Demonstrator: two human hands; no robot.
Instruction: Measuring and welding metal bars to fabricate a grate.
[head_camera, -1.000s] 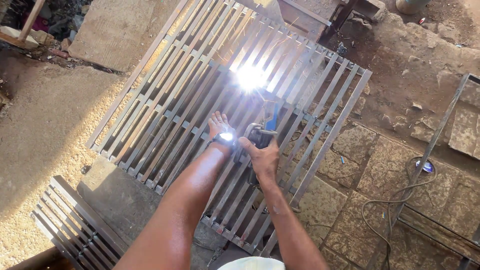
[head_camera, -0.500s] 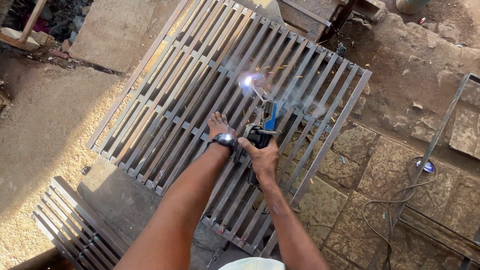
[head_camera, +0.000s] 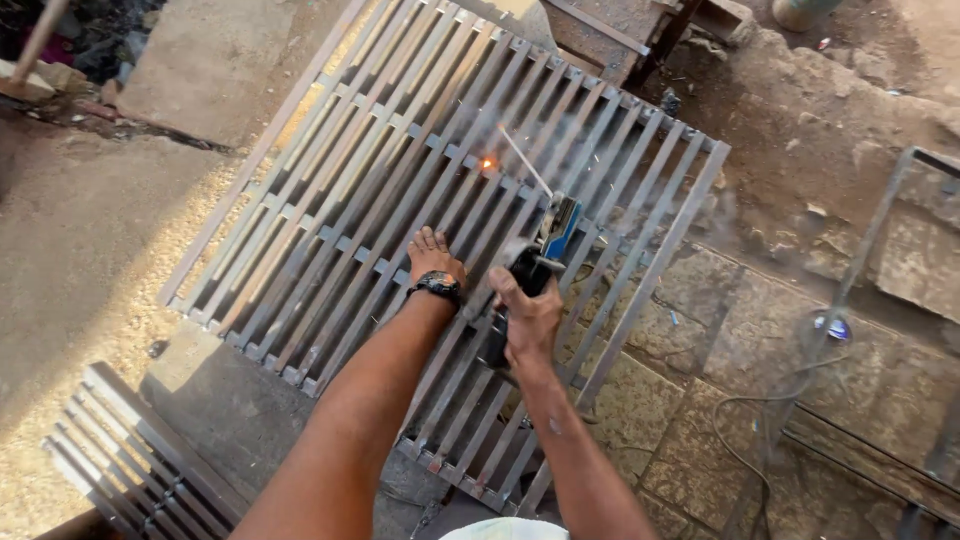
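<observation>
A large grille of flat metal bars (head_camera: 330, 180) lies on the ground. My left hand (head_camera: 432, 255), with a dark watch on the wrist, rests flat on its bars. My right hand (head_camera: 527, 312) grips a welding electrode holder (head_camera: 548, 243) with a blue jaw. A thin welding rod (head_camera: 523, 160) sticks up from the holder toward the upper left. Its tip hangs just above a small orange glowing spot (head_camera: 488, 163) on a crossbar. Thin smoke drifts over the bars there.
A smaller metal grille (head_camera: 125, 460) lies at the lower left. Stone paving (head_camera: 700, 400) spreads to the right, with a cable (head_camera: 760, 410) looping across it. A metal frame (head_camera: 880, 230) stands at the right edge. Dirt and rubble (head_camera: 830, 110) lie beyond.
The bright welding arc has gone out, leaving a small glowing spot. My right hand has lifted the rod slightly off the bar. My left hand stays put.
</observation>
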